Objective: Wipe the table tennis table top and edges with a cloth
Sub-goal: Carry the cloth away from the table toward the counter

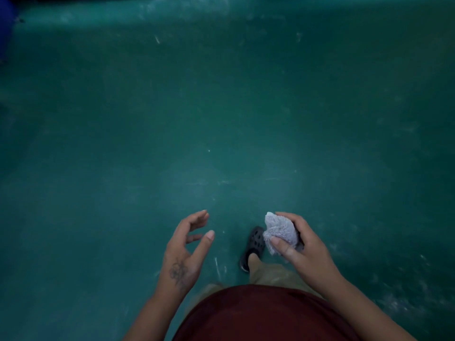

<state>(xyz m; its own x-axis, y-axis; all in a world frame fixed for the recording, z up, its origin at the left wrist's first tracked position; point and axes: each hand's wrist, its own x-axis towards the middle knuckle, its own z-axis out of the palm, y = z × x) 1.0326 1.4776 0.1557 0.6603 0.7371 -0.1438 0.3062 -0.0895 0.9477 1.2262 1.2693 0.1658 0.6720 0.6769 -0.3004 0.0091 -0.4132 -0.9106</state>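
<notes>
Hands differ: right hand (304, 244) clutches a soft, light cloth (280, 233), bunched, easily squeezed anywhere; left hand (188, 244) hangs spread, empty.

- Two hands showing: left hand (183, 252), right hand (304, 247).
- One cloth (279, 233) showing.
- One shoe (253, 247) showing.
- One green floor (221, 107) showing.

A: Cloth (280, 233)?
B: Looking fluffy, shaggy pile, pale grey, matt.
A: Floor (221, 107)?
B: Showing as green painted surface, smooth, dull sheen, scuffed with whitish scratches and dusty smears.
A: Shoe (253, 244)?
B: Reading as dark moulded plastic or rubber, perforated, slightly glossy.
A: Clothes?
B: Maroon shirt (258, 313) looking like matt fabric.
</notes>
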